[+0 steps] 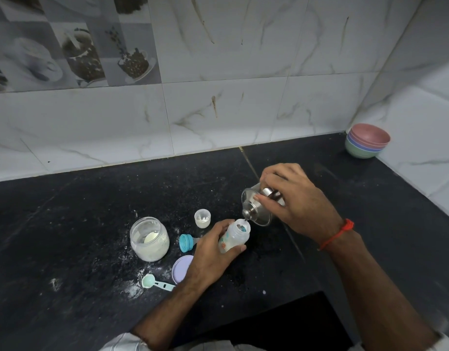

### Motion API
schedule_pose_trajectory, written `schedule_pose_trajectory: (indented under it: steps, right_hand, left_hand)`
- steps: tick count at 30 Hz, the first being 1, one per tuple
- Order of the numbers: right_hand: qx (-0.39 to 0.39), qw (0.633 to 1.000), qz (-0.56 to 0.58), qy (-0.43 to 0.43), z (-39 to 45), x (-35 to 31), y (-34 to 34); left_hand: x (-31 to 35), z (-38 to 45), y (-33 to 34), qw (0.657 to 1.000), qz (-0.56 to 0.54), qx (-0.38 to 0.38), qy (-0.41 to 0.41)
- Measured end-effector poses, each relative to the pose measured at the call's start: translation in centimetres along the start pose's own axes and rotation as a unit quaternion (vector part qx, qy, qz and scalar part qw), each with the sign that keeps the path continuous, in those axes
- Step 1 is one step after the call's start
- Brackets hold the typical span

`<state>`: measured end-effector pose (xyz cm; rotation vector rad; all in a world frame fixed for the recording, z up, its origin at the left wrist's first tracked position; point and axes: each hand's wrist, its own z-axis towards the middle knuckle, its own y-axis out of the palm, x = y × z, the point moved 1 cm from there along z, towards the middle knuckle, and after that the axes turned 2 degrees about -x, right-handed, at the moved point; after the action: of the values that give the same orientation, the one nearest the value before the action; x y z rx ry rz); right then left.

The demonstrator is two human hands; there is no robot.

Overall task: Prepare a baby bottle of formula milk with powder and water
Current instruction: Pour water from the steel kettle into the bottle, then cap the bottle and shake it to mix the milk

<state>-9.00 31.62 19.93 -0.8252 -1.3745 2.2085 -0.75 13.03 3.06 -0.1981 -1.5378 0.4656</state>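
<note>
Two hands: clear plastic bottle (234, 236) under tilted, seemingly steel vessel (257, 207).

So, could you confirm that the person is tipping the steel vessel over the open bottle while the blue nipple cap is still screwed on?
Not quite: the head view shows the blue nipple cap lying on the counter, off the bottle; the steel vessel is tipped over it.

No text, brand or number can be read anywhere. A coloured print is seen on the baby bottle (229, 243), but it is too small to be read.
</note>
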Motion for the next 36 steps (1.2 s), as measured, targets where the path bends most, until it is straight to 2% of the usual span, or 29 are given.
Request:
schedule_pose_trajectory:
  steps: [3,11,14,18,21,24,32,34,36]
  right_hand:
    - [-0.013,0.998,0.048,0.037,-0.7,0.7,1.5]
    - [0.054,0.975,0.174,0.127,-2.4,2.6,4.3]
    - [0.104,0.931,0.290,0.193,-3.1,3.3,5.7]
    - [0.128,0.830,0.453,0.299,-4.6,5.6,9.4]
    - [0.161,0.760,0.508,0.373,-5.7,7.0,12.2]
    - [0.200,0.710,0.527,0.422,-6.4,7.8,14.3]
    - [0.234,0.641,0.559,0.471,-7.4,8.6,16.6]
    - [0.231,0.642,0.558,0.472,-7.6,8.6,16.6]
    - [0.239,0.669,0.523,0.470,-7.7,8.5,16.7]
  left_hand:
    - [0.2,0.0,-0.2,1.000,-0.010,0.007,0.004]
    - [0.1,-1.0,-0.6,1.000,-0.014,0.022,0.002]
    - [0.0,-1.1,-0.6,0.999,-0.032,0.025,-0.010]
    - [0.0,-1.3,-0.7,0.998,-0.043,0.034,-0.020]
    - [0.2,-1.3,-1.1,0.995,-0.080,0.051,-0.032]
    - [0.0,-1.4,-2.0,0.988,-0.124,0.081,-0.050]
    - [0.4,-2.4,-6.7,0.971,-0.168,0.159,-0.052]
    - [0.8,-2.6,-7.9,0.970,-0.170,0.167,-0.048]
    - [0.9,-2.8,-8.8,0.969,-0.161,0.179,-0.045]
